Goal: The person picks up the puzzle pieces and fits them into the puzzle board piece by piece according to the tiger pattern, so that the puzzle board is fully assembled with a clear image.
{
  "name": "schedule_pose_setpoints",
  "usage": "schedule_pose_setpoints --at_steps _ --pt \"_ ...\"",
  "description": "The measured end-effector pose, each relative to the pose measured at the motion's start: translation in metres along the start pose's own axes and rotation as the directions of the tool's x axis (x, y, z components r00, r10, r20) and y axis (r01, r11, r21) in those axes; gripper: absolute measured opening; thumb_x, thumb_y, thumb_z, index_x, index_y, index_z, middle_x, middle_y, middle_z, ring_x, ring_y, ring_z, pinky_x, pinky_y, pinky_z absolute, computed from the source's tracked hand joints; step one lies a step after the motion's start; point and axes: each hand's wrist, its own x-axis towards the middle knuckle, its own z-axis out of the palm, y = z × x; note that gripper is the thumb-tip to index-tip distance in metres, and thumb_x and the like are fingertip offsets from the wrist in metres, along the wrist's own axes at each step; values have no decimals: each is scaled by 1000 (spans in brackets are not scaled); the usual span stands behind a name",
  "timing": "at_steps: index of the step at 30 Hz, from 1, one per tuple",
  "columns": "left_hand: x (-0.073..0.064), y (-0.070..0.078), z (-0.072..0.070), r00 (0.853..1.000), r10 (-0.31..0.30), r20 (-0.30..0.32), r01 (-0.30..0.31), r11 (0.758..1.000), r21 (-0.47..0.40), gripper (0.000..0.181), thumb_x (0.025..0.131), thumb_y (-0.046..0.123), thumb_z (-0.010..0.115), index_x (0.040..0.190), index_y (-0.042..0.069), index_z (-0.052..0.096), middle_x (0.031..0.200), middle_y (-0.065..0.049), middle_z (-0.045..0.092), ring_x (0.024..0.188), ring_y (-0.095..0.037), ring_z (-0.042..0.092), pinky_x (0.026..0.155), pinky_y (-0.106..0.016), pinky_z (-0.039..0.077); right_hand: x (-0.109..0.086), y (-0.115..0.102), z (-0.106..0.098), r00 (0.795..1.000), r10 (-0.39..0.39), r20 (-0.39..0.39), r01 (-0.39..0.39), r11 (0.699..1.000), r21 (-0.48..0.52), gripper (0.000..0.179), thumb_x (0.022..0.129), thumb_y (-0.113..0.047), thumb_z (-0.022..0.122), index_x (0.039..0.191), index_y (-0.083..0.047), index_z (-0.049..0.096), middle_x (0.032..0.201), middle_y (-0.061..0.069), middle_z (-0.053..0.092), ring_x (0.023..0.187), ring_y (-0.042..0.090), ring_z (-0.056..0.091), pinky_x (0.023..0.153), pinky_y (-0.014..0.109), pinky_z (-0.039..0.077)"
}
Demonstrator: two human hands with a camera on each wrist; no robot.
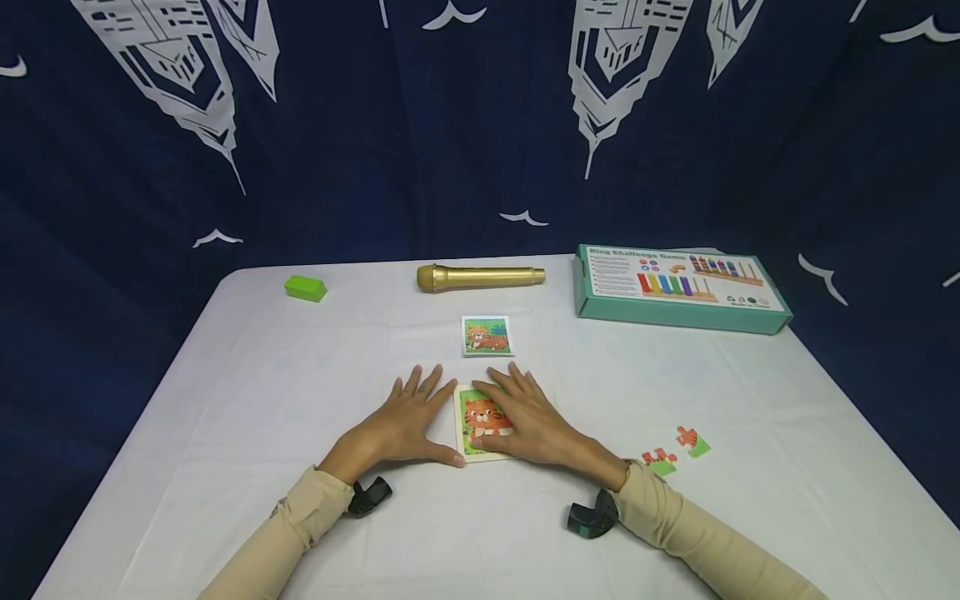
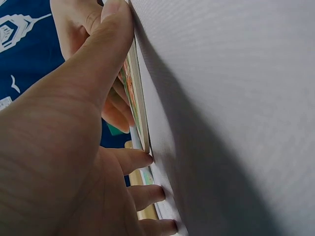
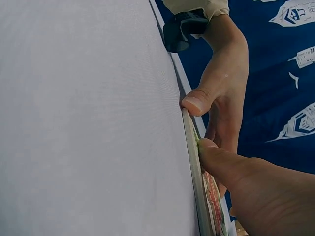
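Observation:
A small puzzle board with a tiger picture and a pale rim lies flat on the table. My left hand is spread at its left side, thumb tip by the near corner and index fingertip by the far one. Over the board's right part rests my right hand, fingers extended and thumb on the picture, hiding much of that side. In the right wrist view the right thumb touches the top of the board near its rim. Beyond the board lies a tiger picture card.
Two loose puzzle pieces, one farther and one nearer, lie right of the right forearm. Along the back are a green block, a gold microphone and a teal game box. A dark blue curtain hangs behind the white table.

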Motion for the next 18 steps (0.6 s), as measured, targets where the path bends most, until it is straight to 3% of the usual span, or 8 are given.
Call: schedule_pose_setpoints --at_steps 10,18 --pt "0 0 0 1000 2 -7 -2 1000 0 114 68 71 70 153 11 23 160 -17 7 145 -42 -2 114 -60 7 1 0 1 1000 28 0 -28 1000 -14 81 80 -55 71 145 -14 43 155 14 28 146 39 8 116 56 6" --pt "0 -1 -1 1000 3 -2 -3 1000 -12 113 69 70 69 154 12 22 160 -17 6 145 -42 -3 114 -60 6 -1 0 3 1000 6 -27 -7 999 -35 77 81 -54 69 143 -16 45 153 15 31 144 43 11 115 59 7"
